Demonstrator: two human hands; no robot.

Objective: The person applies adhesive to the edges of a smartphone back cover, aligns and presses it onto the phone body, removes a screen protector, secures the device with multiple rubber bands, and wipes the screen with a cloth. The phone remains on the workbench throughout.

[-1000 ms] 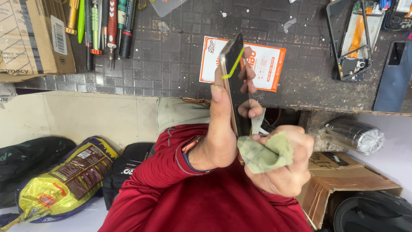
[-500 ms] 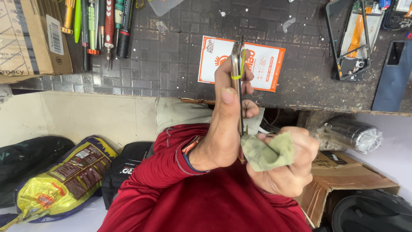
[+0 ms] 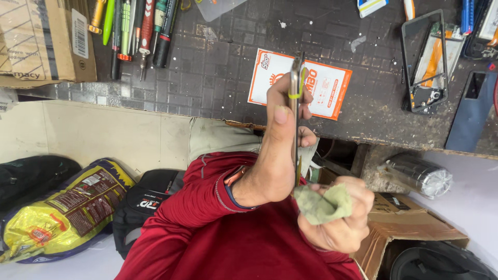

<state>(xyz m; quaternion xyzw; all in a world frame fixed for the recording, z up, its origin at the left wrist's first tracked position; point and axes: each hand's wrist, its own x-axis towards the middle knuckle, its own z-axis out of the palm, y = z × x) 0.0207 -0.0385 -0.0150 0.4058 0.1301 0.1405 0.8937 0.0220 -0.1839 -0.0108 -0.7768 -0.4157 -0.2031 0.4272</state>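
My left hand (image 3: 272, 161) is closed around a thin phone (image 3: 294, 78), held upright and edge-on, with the thumb pressed along its side. A yellow-green band (image 3: 298, 92) loops around the phone near its top. My right hand (image 3: 337, 223) sits just below and to the right, gripping a crumpled pale green cloth (image 3: 324, 203) that touches the phone's lower end. Both hands are in front of my red sleeve, near the edge of the dark workbench (image 3: 218, 78).
An orange and white card (image 3: 327, 85) lies on the bench behind the phone. Screwdrivers and pens (image 3: 137, 31) lie at the back left beside a cardboard box (image 3: 41, 41). An opened phone frame (image 3: 428, 62) is at the right. Bags (image 3: 67, 207) and a carton (image 3: 410, 228) sit below.
The phone has turned from showing its dark face to edge-on. The cloth hand has stayed at its lower end, shifting slightly.
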